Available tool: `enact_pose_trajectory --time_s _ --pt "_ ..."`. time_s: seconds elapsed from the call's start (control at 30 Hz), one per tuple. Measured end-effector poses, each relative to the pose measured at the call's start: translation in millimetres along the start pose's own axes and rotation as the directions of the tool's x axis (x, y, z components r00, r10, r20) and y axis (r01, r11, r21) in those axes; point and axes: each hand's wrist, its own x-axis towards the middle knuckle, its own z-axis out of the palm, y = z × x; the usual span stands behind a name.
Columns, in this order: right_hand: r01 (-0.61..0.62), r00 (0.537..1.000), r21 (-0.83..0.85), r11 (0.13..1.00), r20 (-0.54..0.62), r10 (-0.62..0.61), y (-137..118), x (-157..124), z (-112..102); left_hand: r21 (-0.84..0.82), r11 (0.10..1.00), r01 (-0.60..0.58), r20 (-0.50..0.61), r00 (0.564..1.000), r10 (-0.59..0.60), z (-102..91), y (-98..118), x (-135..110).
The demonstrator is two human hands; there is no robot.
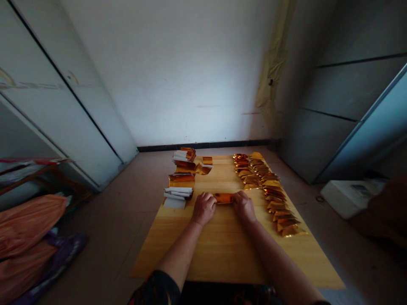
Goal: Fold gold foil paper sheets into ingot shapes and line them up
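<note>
A strip of shiny gold foil paper (224,198) is stretched level between my two hands, just over the middle of the wooden table. Its left end is pinched in my left hand (205,207), its right end in my right hand (244,206). Left of my left hand lie stacks of foil paper sheets (182,181), some with the white backing up (179,191). To the right of my right hand run rows of folded gold foil pieces (276,199), overlapping one another. A loose foil sheet (207,160) lies near the table's far edge.
The wooden table (222,254) stands before a white wall (190,84). White cabinet doors (63,84) are on the left, with orange cloth (28,224) piled below. A grey cabinet (330,93) and a white box (341,197) are at the right.
</note>
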Motion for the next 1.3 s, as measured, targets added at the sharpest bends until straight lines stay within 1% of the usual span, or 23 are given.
enact_pose_trajectory --time_s 0.13,0.23,0.33,0.47,0.57,0.7,0.87,1.0,1.17,1.3 --pt "0.088 0.996 -0.021 0.996 0.036 -0.087 3 -3 -2 -0.031 0.999 -0.035 0.013 0.999 0.035 4.6 -2 -1" --pt "0.152 0.984 0.022 0.988 0.085 -0.153 6 -6 -5 -0.064 0.998 -0.024 0.030 0.999 0.026 5.5 -3 -1" --pt "0.157 0.979 0.073 0.985 0.116 -0.165 11 -6 -6 -0.123 0.992 0.000 0.027 1.000 0.004 4.8 -4 -1" --pt "0.105 0.984 0.083 0.991 0.137 -0.116 13 -3 -4 -0.184 0.982 0.053 0.038 0.998 -0.047 4.8 -7 3" --pt "0.010 0.992 0.035 0.999 0.128 -0.014 10 1 -1 -0.173 0.975 0.139 0.066 0.989 -0.130 7.0 -8 8" --pt "-0.106 0.987 -0.063 0.992 0.118 0.113 3 6 1 -0.114 0.962 0.248 0.104 0.966 -0.237 10.1 -9 13" --pt "-0.165 0.972 -0.166 0.972 0.142 0.189 -7 13 -4 0.008 0.963 0.269 0.111 0.957 -0.268 8.9 -5 13" --pt "-0.202 0.957 -0.215 0.955 0.162 0.239 -13 16 -7 0.088 0.950 0.301 0.146 0.939 -0.311 6.7 -1 16" --pt "-0.212 0.954 -0.244 0.947 0.157 0.254 -14 17 -6 0.193 0.923 0.332 0.190 0.911 -0.367 6.2 4 21" --pt "-0.222 0.945 -0.247 0.943 0.182 0.270 -16 18 -8 0.217 0.916 0.338 0.193 0.905 -0.380 5.7 7 22"
